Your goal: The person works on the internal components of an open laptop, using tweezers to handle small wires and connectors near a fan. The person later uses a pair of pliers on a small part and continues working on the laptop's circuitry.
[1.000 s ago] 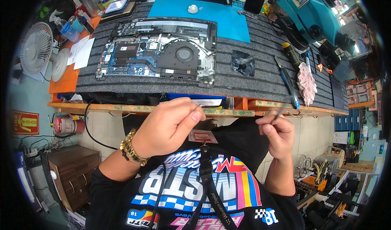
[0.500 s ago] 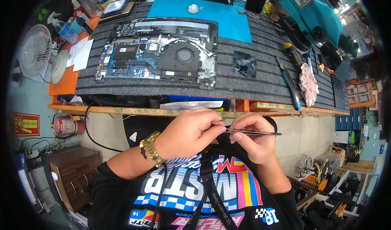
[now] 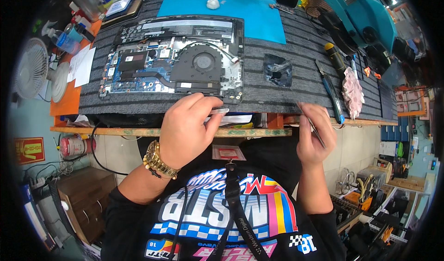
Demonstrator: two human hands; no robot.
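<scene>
Between the thumb and fingers of my left hand (image 3: 187,124) is a small flat silvery strip (image 3: 220,110), held at the bench's front edge, just below the opened laptop (image 3: 152,71). Off to the right, my right hand (image 3: 317,134) is closed around slim dark tweezers (image 3: 316,132), which slant across the fingers. The laptop lies with its inside showing: a black battery (image 3: 185,29) along the far side, a blue circuit board (image 3: 152,84), and a round fan (image 3: 202,62) at the right. A loose cable end shows near the fan.
On the striped grey mat (image 3: 259,97) lie a small dark plastic bag (image 3: 278,70), a utility knife (image 3: 329,92), a yellow-and-black screwdriver (image 3: 334,55) and a pinkish cloth (image 3: 352,93). A blue sheet (image 3: 259,20) lies at the back. At far left stands a fan (image 3: 32,69).
My hands have moved apart and up toward the bench. The left has gone left with the silvery strip, the right to the right with the tweezers, now tilted steeply.
</scene>
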